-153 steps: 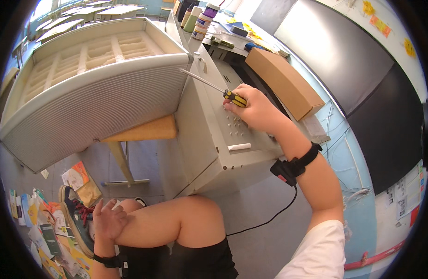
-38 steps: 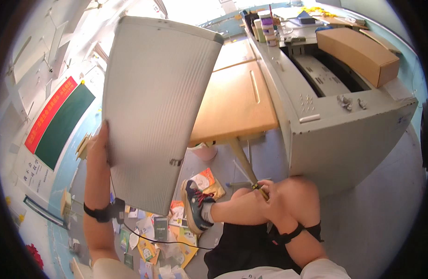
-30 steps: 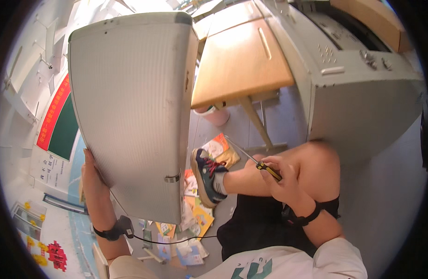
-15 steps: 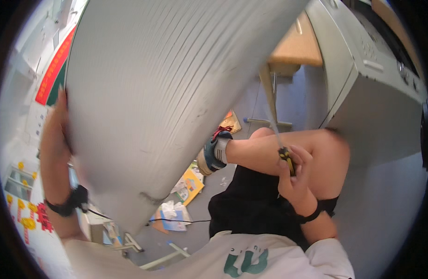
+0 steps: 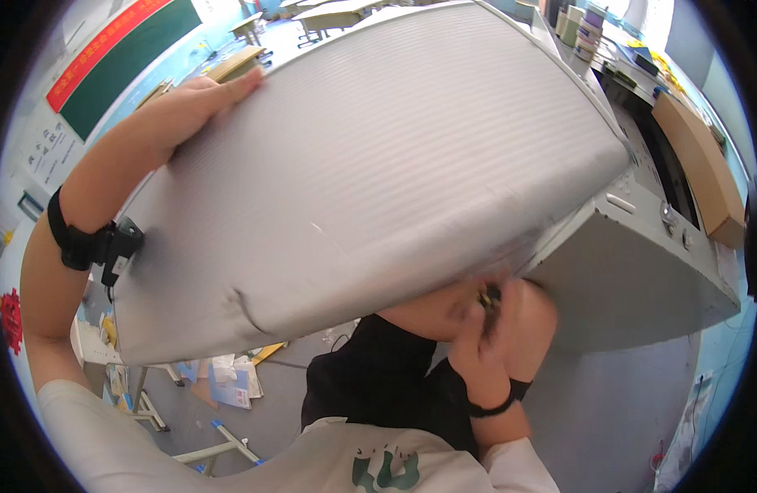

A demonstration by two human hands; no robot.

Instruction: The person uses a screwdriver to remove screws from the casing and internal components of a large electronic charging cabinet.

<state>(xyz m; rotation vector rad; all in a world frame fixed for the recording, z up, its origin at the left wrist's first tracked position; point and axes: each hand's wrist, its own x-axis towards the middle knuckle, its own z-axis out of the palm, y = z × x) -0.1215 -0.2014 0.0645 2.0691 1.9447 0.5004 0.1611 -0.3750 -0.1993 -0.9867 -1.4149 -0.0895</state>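
Note:
A large, light-grey ribbed panel (image 5: 354, 156) with a smooth rounded near edge stands tilted before me, high over my lap. My left hand (image 5: 202, 107) grips its left edge, and its fingers are partly hidden. Below the panel's near edge, by my bent right knee, my right hand (image 5: 489, 324) is closed around a screwdriver (image 5: 489, 297) with a black and yellow handle. Motion smears that hand, and the screwdriver's shaft is not visible. A dark curved scuff (image 5: 247, 312) marks the panel's rounded edge.
At right stands a grey metal cabinet (image 5: 633, 279), close to the panel's right end, with a long cardboard box (image 5: 699, 164) above it. Papers (image 5: 235, 382) and a desk leg frame (image 5: 210, 452) are on the floor at lower left. Desks (image 5: 337, 15) stand far off.
The panel has swung from steeply upright to a flatter tilt, its far end moving right. My left hand has shifted up and right along its edge; my right hand, with the screwdriver, moved slightly left and down.

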